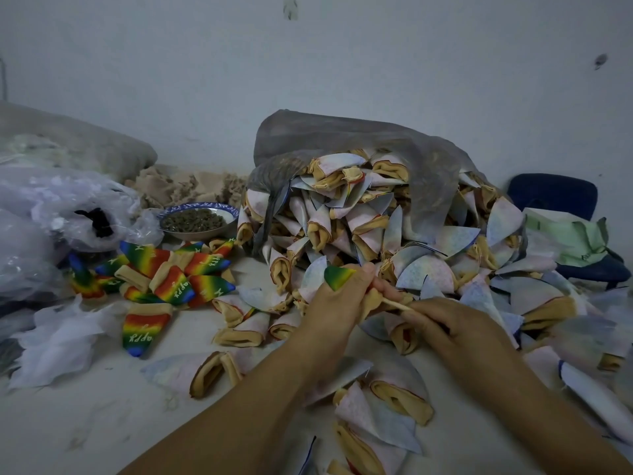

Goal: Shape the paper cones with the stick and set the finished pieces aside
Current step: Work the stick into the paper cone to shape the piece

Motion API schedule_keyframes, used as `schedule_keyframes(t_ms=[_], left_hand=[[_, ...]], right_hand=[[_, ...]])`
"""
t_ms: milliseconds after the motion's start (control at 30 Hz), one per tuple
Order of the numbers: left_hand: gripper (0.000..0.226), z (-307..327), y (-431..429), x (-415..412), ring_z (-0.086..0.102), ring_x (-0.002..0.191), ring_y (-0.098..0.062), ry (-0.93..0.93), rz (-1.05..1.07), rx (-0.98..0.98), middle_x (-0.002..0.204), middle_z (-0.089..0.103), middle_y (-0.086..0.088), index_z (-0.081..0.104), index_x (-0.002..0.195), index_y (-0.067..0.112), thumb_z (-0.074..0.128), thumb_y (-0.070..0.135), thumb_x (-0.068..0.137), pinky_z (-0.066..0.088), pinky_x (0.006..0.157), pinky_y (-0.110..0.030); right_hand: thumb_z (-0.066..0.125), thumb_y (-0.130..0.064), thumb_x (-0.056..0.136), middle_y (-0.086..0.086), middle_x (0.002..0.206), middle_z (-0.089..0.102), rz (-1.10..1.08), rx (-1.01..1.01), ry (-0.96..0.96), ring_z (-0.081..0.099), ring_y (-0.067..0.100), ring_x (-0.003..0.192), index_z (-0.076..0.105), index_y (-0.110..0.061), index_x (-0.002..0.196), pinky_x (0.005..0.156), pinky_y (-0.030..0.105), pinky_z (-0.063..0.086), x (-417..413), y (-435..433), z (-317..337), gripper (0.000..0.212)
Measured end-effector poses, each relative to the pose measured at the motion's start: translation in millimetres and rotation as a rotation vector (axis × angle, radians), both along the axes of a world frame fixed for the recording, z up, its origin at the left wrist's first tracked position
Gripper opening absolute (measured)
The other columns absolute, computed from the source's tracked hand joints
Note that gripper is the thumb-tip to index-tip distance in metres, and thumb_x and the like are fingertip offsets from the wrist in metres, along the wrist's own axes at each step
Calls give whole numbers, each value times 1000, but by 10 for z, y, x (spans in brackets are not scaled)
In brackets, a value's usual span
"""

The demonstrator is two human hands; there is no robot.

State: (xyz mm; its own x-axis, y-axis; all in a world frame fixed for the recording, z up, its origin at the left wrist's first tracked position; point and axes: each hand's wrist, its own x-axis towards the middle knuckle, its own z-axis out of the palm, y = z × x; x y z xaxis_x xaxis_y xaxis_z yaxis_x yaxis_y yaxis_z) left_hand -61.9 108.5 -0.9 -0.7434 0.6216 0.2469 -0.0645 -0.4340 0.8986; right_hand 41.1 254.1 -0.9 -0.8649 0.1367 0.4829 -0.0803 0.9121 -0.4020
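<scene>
Nearest, on the pale work surface [85,423], lie loose pale cones [394,399], flat, with tan lining showing at their mouths. Both forearms reach in from the bottom edge. Just beyond, the left hand [335,303] has its fingers curled round a cone being worked [337,275]; the cone's green-and-yellow tip pokes out past the knuckles, and its tan open end faces right. The right hand [455,327] is closed on a thin light stick [397,304], fingers wrapped and the thumb side pinching; the stick's far end goes into the cone's tan mouth. The hands are close together, above scattered cones. Left of the hands is a group of rainbow-printed pieces [171,272] with white lettering, lying apart from the pale ones. Behind the hands rises a big heap of pale cones [376,217], spilling from a grey translucent bag [376,138]. Left of the heap stands a blue-rimmed bowl [198,219] of dark pellets. Far left, crumpled clear plastic [51,207]. Far right, a blue chair [555,193] with green cloth [565,238] on it. A plain grey wall [342,63] stands behind.
</scene>
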Motion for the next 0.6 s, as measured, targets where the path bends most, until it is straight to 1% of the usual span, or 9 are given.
schedule_keyframes(t_ms=[67, 133, 200, 267, 367, 433, 500, 533, 600], left_hand=[[40, -2, 0, 26, 69, 93, -27, 19, -38, 28, 81, 72, -9, 65, 68, 20, 45, 34, 101, 49, 98, -44], [43, -17, 2, 55, 69, 102, -30, 49, -59, 43, 83, 72, -8, 66, 66, 24, 42, 38, 99, 46, 104, -47], [48, -11, 13, 68, 68, 105, -32, 66, -53, 67, 81, 72, -7, 67, 63, 27, 38, 38, 100, 45, 106, -50], [51, 9, 16, 69, 69, 104, -31, 76, -41, 83, 78, 72, -6, 66, 62, 28, 36, 40, 101, 47, 104, -47], [46, 15, 10, 63, 70, 103, -29, 102, -5, 68, 76, 71, -6, 62, 69, 20, 36, 43, 99, 53, 96, -35], [47, 16, 12, 69, 70, 103, -28, 133, 18, 42, 76, 72, -4, 65, 64, 25, 35, 44, 95, 51, 99, -37], [50, 11, 14, 68, 69, 104, -28, 146, 35, 19, 78, 73, -3, 69, 60, 28, 35, 45, 93, 48, 104, -44], [49, 6, 11, 74, 69, 104, -28, 147, 40, 9, 80, 73, -5, 70, 63, 27, 36, 46, 93, 48, 103, -44], [48, -12, -6, 93, 70, 102, -24, 149, 33, -36, 88, 74, -9, 71, 81, 10, 40, 45, 93, 52, 99, -35]], right_hand=[[37, -55, 83, -22, 71, 61, 25, -92, -31, 55, -6, 79, 60, -47, 81, 65, 9, 40, -14, -33, -42, 25], [38, -58, 82, -22, 76, 63, 37, -172, -37, 58, -3, 74, 60, -44, 76, 62, 12, 42, -21, -69, -79, 27], [38, -60, 80, -20, 79, 65, 42, -230, -34, 59, -3, 75, 62, -43, 76, 62, 12, 43, -29, -114, -100, 30], [38, -63, 77, -26, 81, 65, 53, -297, -40, 59, -6, 78, 62, -48, 76, 65, 9, 43, -40, -175, -113, 29], [37, -63, 78, -31, 86, 65, 68, -366, -90, 58, -9, 85, 65, -46, 86, 69, 9, 43, -58, -238, -158, 33], [38, -58, 80, -32, 87, 65, 75, -375, -96, 58, -9, 86, 67, -43, 91, 71, 12, 44, -55, -250, -169, 34], [37, -60, 78, -32, 86, 65, 67, -354, -73, 58, -9, 85, 64, -48, 87, 69, 11, 44, -45, -243, -149, 30], [36, -61, 78, -28, 84, 65, 49, -319, -56, 58, -7, 82, 61, -51, 83, 67, 12, 44, -34, -226, -134, 27], [36, -59, 81, -15, 78, 67, -7, -201, -24, 58, -1, 77, 58, -50, 81, 64, 19, 46, -15, -154, -114, 24]])
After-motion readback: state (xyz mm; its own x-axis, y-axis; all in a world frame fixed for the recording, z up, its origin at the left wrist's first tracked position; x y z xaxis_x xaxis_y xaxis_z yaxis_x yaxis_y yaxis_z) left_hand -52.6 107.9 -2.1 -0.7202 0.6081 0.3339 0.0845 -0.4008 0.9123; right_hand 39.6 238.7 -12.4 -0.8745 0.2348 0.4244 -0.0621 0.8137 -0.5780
